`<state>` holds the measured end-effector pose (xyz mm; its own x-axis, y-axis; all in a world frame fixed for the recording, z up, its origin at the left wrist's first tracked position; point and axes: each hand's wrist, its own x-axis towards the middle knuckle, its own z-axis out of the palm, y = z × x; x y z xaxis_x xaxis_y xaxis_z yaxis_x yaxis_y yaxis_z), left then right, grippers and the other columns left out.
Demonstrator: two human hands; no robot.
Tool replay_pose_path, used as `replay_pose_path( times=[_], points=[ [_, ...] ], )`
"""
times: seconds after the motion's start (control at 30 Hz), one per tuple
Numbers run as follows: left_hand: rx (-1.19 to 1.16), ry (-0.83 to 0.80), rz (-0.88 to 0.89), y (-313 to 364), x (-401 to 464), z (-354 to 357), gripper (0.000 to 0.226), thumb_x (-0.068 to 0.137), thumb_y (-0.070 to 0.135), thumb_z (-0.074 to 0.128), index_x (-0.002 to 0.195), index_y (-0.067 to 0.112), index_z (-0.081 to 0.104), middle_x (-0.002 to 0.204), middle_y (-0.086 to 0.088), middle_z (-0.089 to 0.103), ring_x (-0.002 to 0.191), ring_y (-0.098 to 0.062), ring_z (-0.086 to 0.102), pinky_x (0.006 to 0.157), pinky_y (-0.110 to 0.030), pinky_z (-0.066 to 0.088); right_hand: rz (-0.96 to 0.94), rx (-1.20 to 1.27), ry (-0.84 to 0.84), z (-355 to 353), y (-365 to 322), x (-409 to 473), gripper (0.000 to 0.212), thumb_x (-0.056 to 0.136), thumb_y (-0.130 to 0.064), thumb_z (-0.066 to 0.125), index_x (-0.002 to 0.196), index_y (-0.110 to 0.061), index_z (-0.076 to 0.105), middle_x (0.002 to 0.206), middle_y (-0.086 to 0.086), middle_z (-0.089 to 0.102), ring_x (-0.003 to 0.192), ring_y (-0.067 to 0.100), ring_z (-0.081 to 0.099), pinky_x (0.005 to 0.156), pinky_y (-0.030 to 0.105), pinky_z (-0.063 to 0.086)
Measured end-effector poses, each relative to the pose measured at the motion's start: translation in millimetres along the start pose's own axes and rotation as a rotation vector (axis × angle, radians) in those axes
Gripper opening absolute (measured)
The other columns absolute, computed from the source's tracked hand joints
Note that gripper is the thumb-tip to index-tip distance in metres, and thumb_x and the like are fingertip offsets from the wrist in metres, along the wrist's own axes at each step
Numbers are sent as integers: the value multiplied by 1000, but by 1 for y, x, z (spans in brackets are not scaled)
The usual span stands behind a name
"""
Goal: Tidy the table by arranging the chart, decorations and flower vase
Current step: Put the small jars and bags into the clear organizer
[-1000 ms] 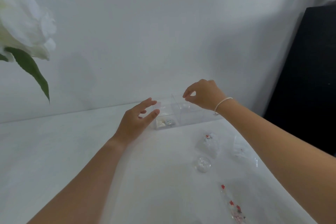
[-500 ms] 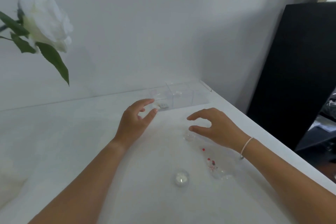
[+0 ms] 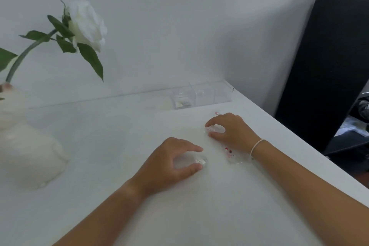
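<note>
My left hand [image 3: 171, 161] curls over a small clear round decoration [image 3: 200, 160] on the white table, thumb and forefinger either side of it. My right hand [image 3: 231, 131] closes its fingertips around another small clear decoration [image 3: 214, 130]. A clear packet with red bits [image 3: 231, 155] lies just under my right wrist. A tiny red-flecked piece [image 3: 217, 113] sits beyond my right fingers. The white vase [image 3: 26, 152] holding a white rose [image 3: 86, 25] stands at the left. A clear divided box [image 3: 201, 97] with small items rests against the wall.
The white table [image 3: 111, 140] ends in an edge running diagonally down the right side. A tall black panel [image 3: 327, 66] leans beyond that edge. The rose's stem and leaves hang over the left part of the table.
My left hand has drawn back from the clear box and come down around the round decoration. My right hand has pinched the small clear piece. The view has swung left, showing the vase.
</note>
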<state>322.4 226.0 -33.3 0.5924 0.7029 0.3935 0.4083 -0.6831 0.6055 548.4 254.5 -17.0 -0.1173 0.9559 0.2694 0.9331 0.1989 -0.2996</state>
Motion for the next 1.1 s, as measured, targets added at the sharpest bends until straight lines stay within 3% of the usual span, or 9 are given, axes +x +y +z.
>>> replay_pose_path(
  times=[0.23, 0.47, 0.57, 0.7, 0.83, 0.93, 1.1],
  points=[
    [115, -48, 101, 4, 3, 2, 18, 81, 38, 63, 98, 31, 68, 95, 26, 67, 93, 9, 50, 87, -13, 37, -29, -5, 13, 1, 0, 1, 21, 86, -36, 54, 106, -32, 60, 114, -6, 64, 109, 19, 49, 95, 33, 32],
    [78, -12, 94, -3, 7, 5, 19, 81, 45, 60, 97, 36, 66, 95, 26, 68, 95, 2, 52, 85, -13, 39, -55, 34, 70, -2, 4, 3, 21, 85, -34, 58, 105, -30, 62, 109, -6, 66, 106, 19, 51, 93, 32, 35],
    [0, 99, 42, -5, 18, -2, 16, 78, 39, 66, 93, 40, 66, 99, 33, 65, 97, 1, 55, 84, -9, 38, -41, 113, 139, -7, 8, 3, 18, 83, -32, 61, 101, -30, 64, 106, -9, 66, 103, 15, 52, 87, 24, 33],
    [-30, 245, -21, -9, 56, -22, 19, 75, 30, 72, 82, 46, 66, 87, 37, 65, 87, -2, 56, 71, -9, 41, -8, 219, 189, -15, 14, 12, 15, 82, -31, 62, 96, -31, 64, 102, -14, 66, 96, 9, 51, 80, 19, 30],
    [13, 265, -38, -18, 114, -38, 11, 76, 31, 71, 88, 30, 71, 83, 23, 65, 80, 11, 54, 64, -3, 38, 31, 289, 251, -27, 22, 34, 12, 81, -30, 63, 93, -31, 64, 88, -19, 60, 87, 5, 49, 71, 7, 33],
    [48, 232, -58, -27, 159, -44, 14, 78, 30, 69, 90, 24, 72, 85, 16, 67, 77, 10, 56, 64, 1, 36, 42, 353, 290, -37, 29, 53, 10, 80, -27, 65, 86, -35, 62, 82, -24, 58, 84, 6, 51, 71, 13, 34],
    [192, 68, -141, -47, 219, -40, 19, 80, 29, 64, 95, 20, 70, 100, 2, 70, 92, -11, 61, 84, -25, 47, 56, 456, 374, -53, 40, 82, 8, 78, -26, 69, 85, -27, 65, 81, -16, 63, 79, 2, 55, 66, -5, 35]
  ],
)
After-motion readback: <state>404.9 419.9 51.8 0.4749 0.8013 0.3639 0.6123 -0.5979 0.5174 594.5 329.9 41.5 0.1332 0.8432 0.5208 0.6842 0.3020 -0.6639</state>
